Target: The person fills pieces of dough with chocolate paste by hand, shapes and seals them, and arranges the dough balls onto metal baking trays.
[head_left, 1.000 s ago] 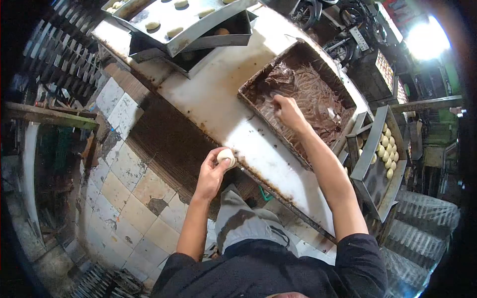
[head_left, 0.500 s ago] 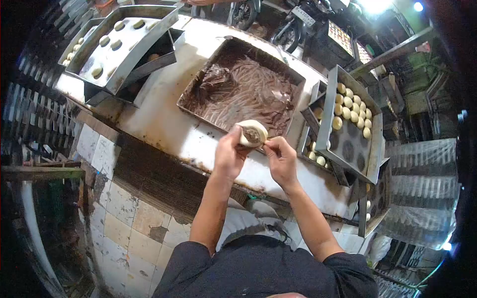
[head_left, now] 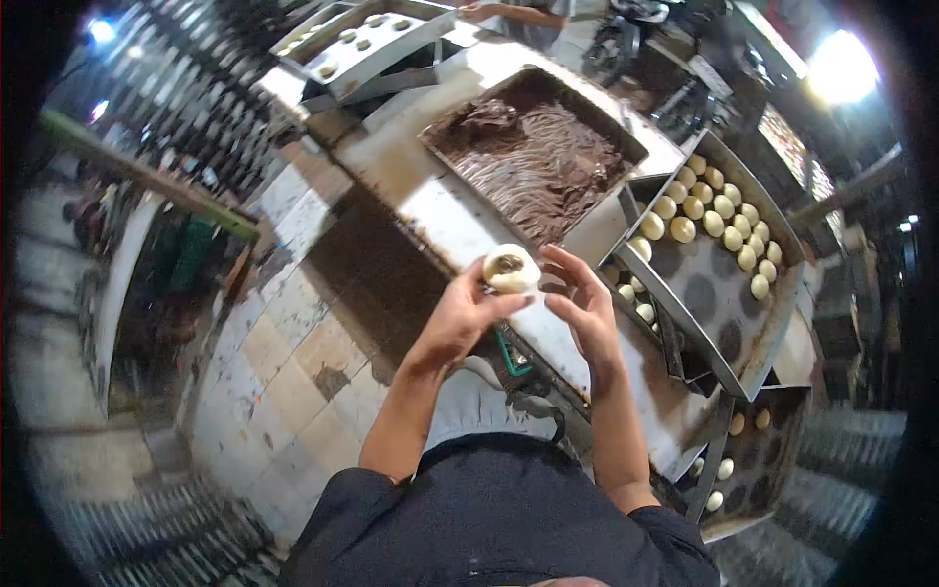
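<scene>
My left hand (head_left: 460,318) holds a pale round of dough (head_left: 509,284), its top gathered partly over a dark brown filling that still shows through an opening. My right hand (head_left: 589,311) is just to the right of the dough, fingers apart and curved, with nothing in it. Beyond both hands, a square metal tray (head_left: 468,188) on the table holds brown paste (head_left: 562,161), its surface ridged with streaks.
To the right, a stacked metal tray (head_left: 700,295) carries rows of pale dough balls (head_left: 715,224). A lower tray (head_left: 758,474) holds several more. Another stack (head_left: 381,61) stands far left. Another person's hand (head_left: 479,12) is beyond the table (head_left: 430,210). Motorcycles (head_left: 690,93) stand behind.
My right hand has let go of the dough's edge and opened. The dough's opening has become smaller. My view has turned, so the table and trays appear shifted.
</scene>
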`<state>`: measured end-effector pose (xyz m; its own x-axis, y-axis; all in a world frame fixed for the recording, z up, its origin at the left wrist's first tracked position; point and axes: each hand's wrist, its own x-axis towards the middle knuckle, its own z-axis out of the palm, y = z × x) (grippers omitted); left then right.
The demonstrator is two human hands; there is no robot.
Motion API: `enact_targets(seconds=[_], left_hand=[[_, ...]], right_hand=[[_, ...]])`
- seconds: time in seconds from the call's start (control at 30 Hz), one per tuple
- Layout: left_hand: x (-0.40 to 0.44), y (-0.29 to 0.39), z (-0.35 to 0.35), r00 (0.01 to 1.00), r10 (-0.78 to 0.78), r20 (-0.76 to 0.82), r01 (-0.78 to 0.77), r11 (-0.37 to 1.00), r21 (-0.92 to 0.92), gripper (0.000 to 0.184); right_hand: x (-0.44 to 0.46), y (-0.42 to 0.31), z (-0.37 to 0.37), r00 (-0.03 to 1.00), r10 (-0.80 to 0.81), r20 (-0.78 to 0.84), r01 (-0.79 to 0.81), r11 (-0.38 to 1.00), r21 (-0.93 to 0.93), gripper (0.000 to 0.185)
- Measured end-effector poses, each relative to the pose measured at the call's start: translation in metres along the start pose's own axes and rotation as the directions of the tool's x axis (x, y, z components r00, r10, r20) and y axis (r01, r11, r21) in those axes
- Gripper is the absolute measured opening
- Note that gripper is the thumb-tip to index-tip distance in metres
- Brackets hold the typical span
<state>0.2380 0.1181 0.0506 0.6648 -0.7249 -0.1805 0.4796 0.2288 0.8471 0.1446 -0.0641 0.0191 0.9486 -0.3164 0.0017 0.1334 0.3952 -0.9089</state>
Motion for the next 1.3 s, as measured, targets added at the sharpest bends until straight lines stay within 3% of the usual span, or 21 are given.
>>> enact_targets(seconds=[0.07,0.13,0.2,0.3,0.33,0.4,0.43,0.47,0.53,0.6,0.67,0.73,0.77,0.8,0.87,0.9,1.0,1.07,1.13,1.2,1.3], left_hand=[[-0.033,-0.001,0.025,0.999,-0.029,-0.035,0.032,0.997,0.076,0.047],[-0.064,0.007,0.053,0.990,0.026,-0.140,-0.007,0.991,0.134,0.045],[-0.082,-0.008,0.044,0.974,0.183,-0.134,-0.123,0.923,0.365,0.039],[-0.102,-0.013,0.022,0.944,0.265,-0.194,-0.184,0.916,0.356,0.038],[-0.109,-0.013,0.015,0.930,0.297,-0.218,-0.204,0.907,0.368,0.038],[-0.118,-0.013,0.006,0.934,0.199,-0.296,-0.159,0.975,0.153,0.035],[-0.120,-0.014,0.009,0.885,0.240,-0.399,-0.258,0.966,0.010,0.029],[-0.119,-0.018,0.007,0.880,0.254,-0.401,-0.272,0.962,0.012,0.029],[-0.114,-0.024,0.001,0.809,0.334,-0.484,-0.257,0.941,0.220,0.023],[-0.105,-0.027,-0.001,0.833,0.416,-0.364,-0.298,0.893,0.338,0.028],[-0.102,-0.007,-0.005,0.709,0.705,-0.005,-0.401,0.409,0.820,0.038],[-0.097,-0.001,-0.017,0.745,0.662,0.082,-0.459,0.418,0.784,0.042],[-0.098,0.004,-0.026,0.815,0.578,0.046,-0.431,0.552,0.714,0.038],[-0.096,0.008,-0.038,0.813,0.581,0.043,-0.434,0.554,0.710,0.038],[-0.091,0.014,-0.068,0.819,0.556,-0.144,-0.394,0.726,0.563,0.035],[-0.092,0.020,-0.084,0.862,0.460,-0.213,-0.305,0.806,0.508,0.036],[-0.106,0.031,-0.118,0.922,0.380,-0.077,-0.308,0.837,0.452,0.040],[-0.106,0.022,-0.138,0.867,0.497,-0.037,-0.417,0.763,0.493,0.041],[-0.111,0.025,-0.147,0.743,0.667,0.056,-0.517,0.520,0.680,0.042],[-0.109,0.032,-0.165,0.756,0.651,0.074,-0.521,0.528,0.671,0.039],[-0.093,0.028,-0.187,0.942,0.330,0.055,-0.289,0.719,0.633,0.032]], right_hand=[[-0.012,-0.009,0.007,0.985,-0.076,0.152,0.096,0.987,-0.127,0.049],[-0.025,-0.005,0.014,0.987,0.033,0.157,-0.042,0.998,0.057,0.049],[-0.038,-0.013,0.029,0.972,0.077,0.223,-0.099,0.991,0.090,0.045],[-0.054,-0.015,0.055,0.959,-0.048,0.281,0.042,0.999,0.029,0.038],[-0.059,-0.015,0.060,0.958,-0.055,0.283,0.087,0.991,-0.101,0.033],[-0.060,-0.002,0.067,0.881,-0.215,0.421,0.321,0.926,-0.199,0.027],[-0.062,0.004,0.069,0.877,-0.151,0.457,0.259,0.949,-0.183,0.029],[-0.062,0.009,0.073,0.869,-0.155,0.469,0.267,0.946,-0.182,0.029],[-0.061,0.014,0.087,0.952,-0.021,0.306,0.077,0.982,-0.172,0.033],[-0.055,0.007,0.096,0.985,0.115,0.129,-0.107,0.992,-0.072,0.020],[-0.050,0.010,0.084,0.998,0.048,0.048,-0.034,0.968,-0.250,0.017],[-0.045,0.021,0.096,0.995,-0.098,0.032,0.099,0.995,-0.030,0.014],[-0.045,0.022,0.103,0.999,-0.051,-0.009,0.050,0.995,-0.088,0.012],[-0.045,0.018,0.119,0.999,-0.051,-0.007,0.050,0.994,-0.094,0.012],[-0.043,0.012,0.158,0.990,-0.128,0.055,0.139,0.915,-0.378,0.009],[-0.041,0.019,0.176,0.993,-0.116,0.011,0.111,0.911,-0.397,0.007],[-0.020,0.042,0.184,1.000,0.009,-0.012,-0.014,0.887,-0.462,0.009],[-0.006,0.055,0.209,0.994,-0.099,-0.049,0.072,0.916,-0.394,0.009],[0.002,0.060,0.208,0.996,0.073,-0.052,-0.090,0.847,-0.524,0.008],[-0.001,0.072,0.210,0.992,0.097,-0.075,-0.121,0.866,-0.485,0.008],[-0.014,0.074,0.226,0.997,0.050,-0.055,-0.073,0.799,-0.597,0.021]])
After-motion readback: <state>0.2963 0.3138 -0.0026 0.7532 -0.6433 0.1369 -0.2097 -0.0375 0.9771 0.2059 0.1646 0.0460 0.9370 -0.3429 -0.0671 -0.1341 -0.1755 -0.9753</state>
